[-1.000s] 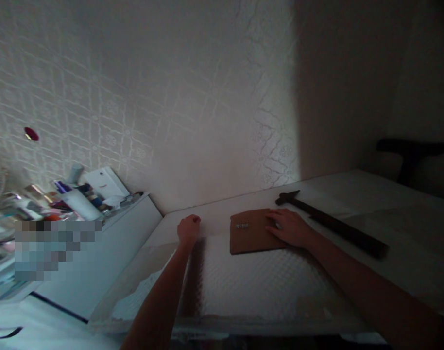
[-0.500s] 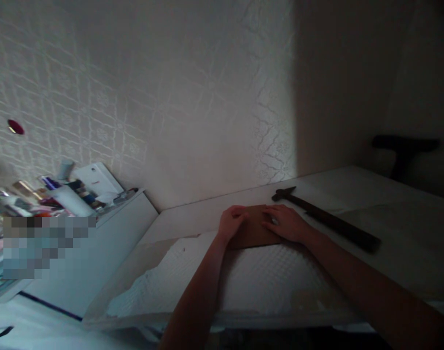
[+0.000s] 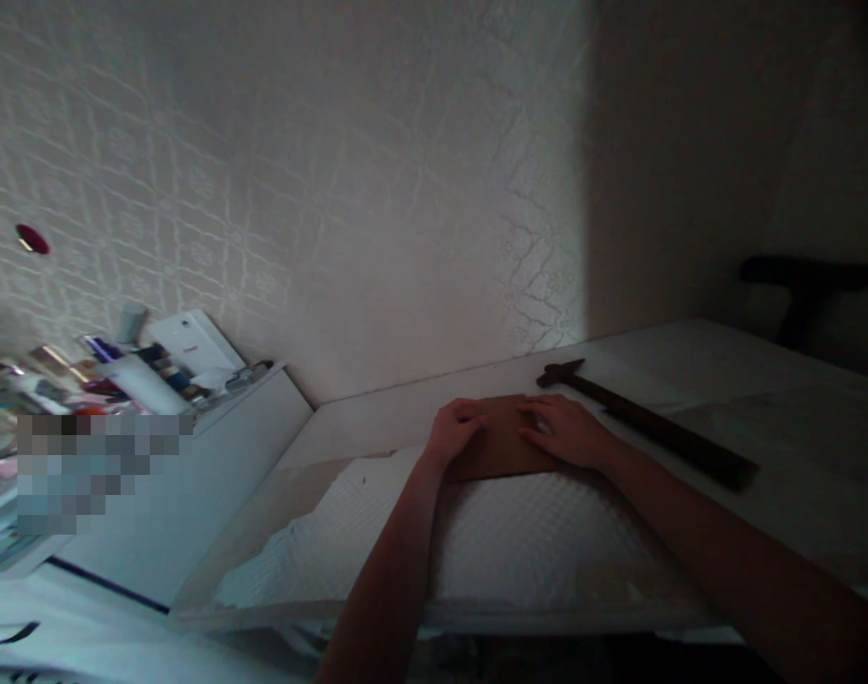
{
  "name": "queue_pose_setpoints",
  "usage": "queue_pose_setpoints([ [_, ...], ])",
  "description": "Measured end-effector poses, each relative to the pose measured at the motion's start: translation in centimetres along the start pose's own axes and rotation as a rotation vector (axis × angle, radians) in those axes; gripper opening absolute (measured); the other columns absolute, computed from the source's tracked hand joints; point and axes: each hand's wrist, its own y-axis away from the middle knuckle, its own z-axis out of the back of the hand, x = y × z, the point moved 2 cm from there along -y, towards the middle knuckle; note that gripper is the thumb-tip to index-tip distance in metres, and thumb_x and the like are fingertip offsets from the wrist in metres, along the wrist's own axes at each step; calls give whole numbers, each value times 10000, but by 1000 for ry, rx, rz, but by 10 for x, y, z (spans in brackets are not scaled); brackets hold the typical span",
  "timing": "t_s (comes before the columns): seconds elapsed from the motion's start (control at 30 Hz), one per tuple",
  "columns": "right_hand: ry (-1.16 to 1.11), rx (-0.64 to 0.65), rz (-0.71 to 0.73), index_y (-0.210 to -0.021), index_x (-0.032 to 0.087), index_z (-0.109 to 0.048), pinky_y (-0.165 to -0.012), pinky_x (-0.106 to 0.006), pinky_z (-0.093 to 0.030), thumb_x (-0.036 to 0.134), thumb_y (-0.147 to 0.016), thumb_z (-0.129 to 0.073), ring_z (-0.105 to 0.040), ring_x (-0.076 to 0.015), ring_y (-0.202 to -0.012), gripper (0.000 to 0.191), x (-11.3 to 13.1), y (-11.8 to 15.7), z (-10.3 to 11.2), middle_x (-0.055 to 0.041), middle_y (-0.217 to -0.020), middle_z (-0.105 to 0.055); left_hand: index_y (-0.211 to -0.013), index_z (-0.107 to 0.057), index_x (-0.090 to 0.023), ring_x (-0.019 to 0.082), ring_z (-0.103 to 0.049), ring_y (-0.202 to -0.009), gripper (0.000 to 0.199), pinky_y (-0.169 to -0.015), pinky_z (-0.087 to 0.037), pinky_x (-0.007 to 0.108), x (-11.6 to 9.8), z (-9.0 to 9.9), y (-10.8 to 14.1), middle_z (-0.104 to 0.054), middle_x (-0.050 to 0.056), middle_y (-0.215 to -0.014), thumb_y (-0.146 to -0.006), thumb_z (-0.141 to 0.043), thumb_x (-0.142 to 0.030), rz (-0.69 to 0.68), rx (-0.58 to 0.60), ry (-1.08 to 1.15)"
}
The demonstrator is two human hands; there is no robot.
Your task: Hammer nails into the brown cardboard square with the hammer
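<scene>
A flat, brown rectangular board [image 3: 505, 442], perhaps wood or cardboard, lies on white quilted paper [image 3: 505, 541] over the tabletop. My left hand [image 3: 454, 432] grips its left side, fingers curled at the far edge and thumb on top. On the opposite side my right hand [image 3: 568, 429] holds it, with fingers bent over the right part and a small gap between thumb and index finger. Just beyond my right hand rests a hammer [image 3: 662, 432], its head toward the wall and its dark handle slanting toward me.
To the left stands a white cabinet [image 3: 227, 475] crowded with bottles [image 3: 149, 385] and a white box [image 3: 196, 342]. A patterned wall [image 3: 405, 209] rises behind the table. A dark T-shaped object [image 3: 804, 280] stands at the right, in shadow.
The whole view has shifted slightly, with most things now a little higher and farther right. Both hands keep their places on the board.
</scene>
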Motion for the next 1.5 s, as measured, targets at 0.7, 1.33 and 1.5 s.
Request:
queue_pose_setpoints([
  [0.7,-5,10,1,-1116,125,-594,-929,-387,-371,405,-807,-474,-498,-253,-1073,433,-1,0,0,-140,-1177,-556,-916,-608,-139,133,-594,-688,275,-672,-449,246,-2,0,0,-652,29,-706,-647,-661,-156,26,44,28],
  [1.33,8,-25,36,-1089,139,-603,-918,-365,-386,386,-804,-469,-513,-234,-1052,400,0,2,-3,-126,-1148,-575,-905,-607,-135,115,-571,-658,267,-649,-436,230,-7,-1,-1,-632,18,-691,-643,-656,-118,65,103,67],
  [1.5,197,-183,-162,-1121,152,-569,-906,-422,-369,339,-815,-435,-480,-264,-1075,383,-8,6,21,-120,-1170,-555,-902,-614,-142,118,-578,-684,266,-688,-439,245,-5,0,-3,-642,22,-712,-641,-659,-117,43,104,47],
])
